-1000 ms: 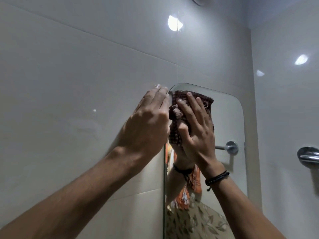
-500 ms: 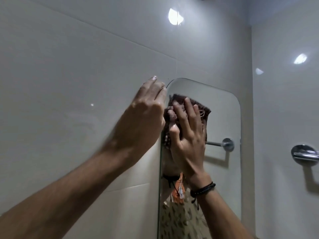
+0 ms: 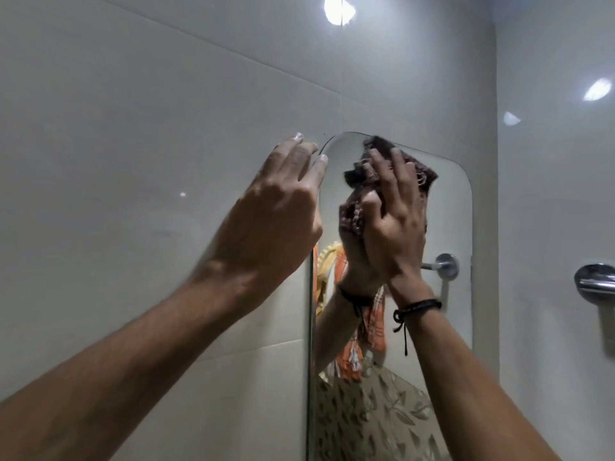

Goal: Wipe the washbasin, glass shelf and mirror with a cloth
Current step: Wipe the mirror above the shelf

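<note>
Pressing cloth (image 3: 424,176) upright against mirror (image 3: 447,221)

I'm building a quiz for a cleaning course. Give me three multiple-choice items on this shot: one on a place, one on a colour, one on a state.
1. Where is the cloth? A) on the towel bar B) against the mirror's upper part C) on the wall tiles
2. What colour is the wrist bracelet? A) black B) white C) red
3. What is the left hand doing? A) gripping the cloth B) making a fist C) resting with straight fingers, holding nothing

B: the right hand presses the cloth on the mirror near its top.
A: the bracelet is a black cord.
C: the left hand lies flat by the mirror's top left corner.
</note>
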`<state>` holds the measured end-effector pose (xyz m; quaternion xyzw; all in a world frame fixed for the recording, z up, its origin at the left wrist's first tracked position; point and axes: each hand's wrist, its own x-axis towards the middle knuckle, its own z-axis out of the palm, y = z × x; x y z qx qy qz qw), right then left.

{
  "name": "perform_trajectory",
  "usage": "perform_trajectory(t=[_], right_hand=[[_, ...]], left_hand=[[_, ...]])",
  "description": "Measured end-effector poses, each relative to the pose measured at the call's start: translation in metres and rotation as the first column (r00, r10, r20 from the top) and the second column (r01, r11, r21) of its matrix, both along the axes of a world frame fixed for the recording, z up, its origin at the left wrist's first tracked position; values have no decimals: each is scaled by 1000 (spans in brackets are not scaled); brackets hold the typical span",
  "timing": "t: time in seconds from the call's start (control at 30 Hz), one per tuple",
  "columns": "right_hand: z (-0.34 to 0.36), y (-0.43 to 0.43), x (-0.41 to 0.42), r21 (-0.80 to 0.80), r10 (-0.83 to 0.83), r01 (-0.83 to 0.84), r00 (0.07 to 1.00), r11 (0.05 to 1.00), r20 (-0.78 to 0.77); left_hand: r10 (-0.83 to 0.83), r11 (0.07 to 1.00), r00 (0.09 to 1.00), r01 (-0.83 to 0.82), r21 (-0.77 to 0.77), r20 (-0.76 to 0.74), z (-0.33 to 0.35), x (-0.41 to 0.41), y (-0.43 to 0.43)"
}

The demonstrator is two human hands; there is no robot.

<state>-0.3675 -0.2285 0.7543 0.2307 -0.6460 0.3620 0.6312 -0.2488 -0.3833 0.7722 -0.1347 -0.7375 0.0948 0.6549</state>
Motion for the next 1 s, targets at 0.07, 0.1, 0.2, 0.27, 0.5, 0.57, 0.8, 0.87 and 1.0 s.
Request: perform_trajectory(t=[0.07,0.1,0.2,0.27,0.5,0.57,0.8,0.87,1.0], right_hand=[[5,5,-5,-128,23,-14,997,992,70],[2,4,-5,-186,36,-17,995,982,98],[-19,-11,6,-232,53,-18,988,972,144],[-31,-21,15,-125,30,-18,995,992,93],[21,-9,2,30,-19,21,996,999,-86],[31,9,-11,-110,2,-1,1000,994,11],[11,15,-10,23,-9,8,1000,1000,13],[13,20,-16,115,-13,20,998,993,-62],[31,52,-45,64,-6,10,999,998,-50]], left_hand=[[-11,1000,1000,11,9,-7,-1,1,0],[-14,1000,1000,15,16,-8,0,1,0],[-24,1000,1000,24,20,-5,2,0,-1],[-18,1000,1000,19,14,-19,2,-1,-1],[-2,1000,1000,2,7,-21,0,-4,0],[-10,1000,1000,10,4,-6,0,-3,0],[30,999,1000,-29,-24,7,-1,-4,6],[33,999,999,-33,-14,5,0,-3,6],[33,999,999,-33,-6,-21,-1,-1,7]])
